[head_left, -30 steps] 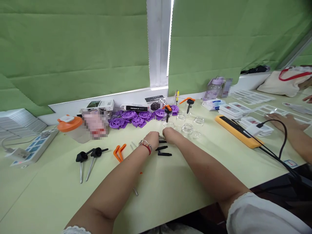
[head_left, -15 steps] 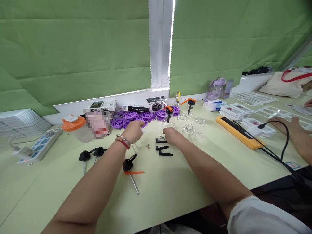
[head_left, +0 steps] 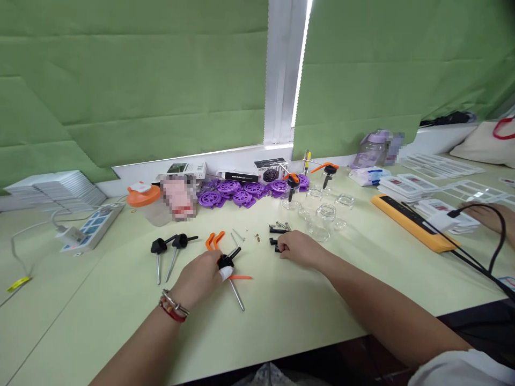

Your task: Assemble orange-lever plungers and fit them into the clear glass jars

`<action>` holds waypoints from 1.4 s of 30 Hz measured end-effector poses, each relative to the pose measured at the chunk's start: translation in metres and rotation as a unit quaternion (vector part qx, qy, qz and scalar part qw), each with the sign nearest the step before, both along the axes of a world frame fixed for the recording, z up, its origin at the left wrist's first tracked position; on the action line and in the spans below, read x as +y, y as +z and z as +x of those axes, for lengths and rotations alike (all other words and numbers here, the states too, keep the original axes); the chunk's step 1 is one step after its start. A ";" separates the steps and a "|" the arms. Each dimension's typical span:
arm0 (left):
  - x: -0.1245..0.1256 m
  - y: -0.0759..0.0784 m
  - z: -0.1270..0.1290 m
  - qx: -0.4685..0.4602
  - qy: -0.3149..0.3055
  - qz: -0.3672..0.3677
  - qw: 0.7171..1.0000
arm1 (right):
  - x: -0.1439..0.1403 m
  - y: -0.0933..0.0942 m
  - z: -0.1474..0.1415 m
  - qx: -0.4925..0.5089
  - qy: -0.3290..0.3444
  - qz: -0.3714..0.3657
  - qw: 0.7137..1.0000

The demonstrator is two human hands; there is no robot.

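My left hand (head_left: 207, 273), a white wrap on one fingertip, closes round the black head of a part with a metal rod and an orange lever (head_left: 240, 277). The rod points toward the front edge. My right hand (head_left: 300, 248) has its fingers pinched at the small black plastic pieces (head_left: 274, 242), partly hiding them. Beyond it lie a black piece and thin springs (head_left: 281, 225). Tiny brass-coloured bits (head_left: 257, 237) and metal pins (head_left: 238, 236) rest between my hands. Two orange levers (head_left: 214, 240) lie behind my left hand, and two black-headed rods (head_left: 175, 246) to its left.
Purple wheel-like parts (head_left: 243, 193) are heaped at the back. Clear glass jars (head_left: 325, 212) and assembled black-and-orange parts (head_left: 329, 170) stand right of them. A yellow power strip (head_left: 414, 225) with cables and another person's hand (head_left: 491, 214) are at the right; an orange-lidded cup (head_left: 145, 201) is at the left.
My left hand has come back from the purple parts and closed on the black head. My right hand has moved nearer, onto the black pieces. Two orange levers now show on the table.
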State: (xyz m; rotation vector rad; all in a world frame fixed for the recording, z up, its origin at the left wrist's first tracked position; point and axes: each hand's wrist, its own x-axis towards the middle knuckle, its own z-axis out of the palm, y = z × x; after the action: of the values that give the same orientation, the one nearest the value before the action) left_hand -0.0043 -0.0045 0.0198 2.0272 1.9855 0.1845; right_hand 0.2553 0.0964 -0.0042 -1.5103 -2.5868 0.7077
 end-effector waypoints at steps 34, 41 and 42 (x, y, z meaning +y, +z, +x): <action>-0.002 -0.047 0.019 -0.295 0.032 0.054 0.953 | -0.031 -0.023 -0.058 0.200 0.014 -0.242 0.949; -0.001 -0.043 0.015 -0.320 -0.031 0.060 0.945 | -0.026 -0.018 -0.063 0.223 0.012 -0.253 0.941; -0.002 -0.041 0.015 -0.328 -0.054 0.052 0.942 | -0.025 -0.018 -0.063 0.237 0.003 -0.247 0.940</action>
State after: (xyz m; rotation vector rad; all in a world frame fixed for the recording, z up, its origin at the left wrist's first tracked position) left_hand 0.0109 -0.0065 -0.0214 1.7959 1.4626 0.8336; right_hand 0.1920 0.0715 -0.0224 -1.2102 -2.1384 1.5883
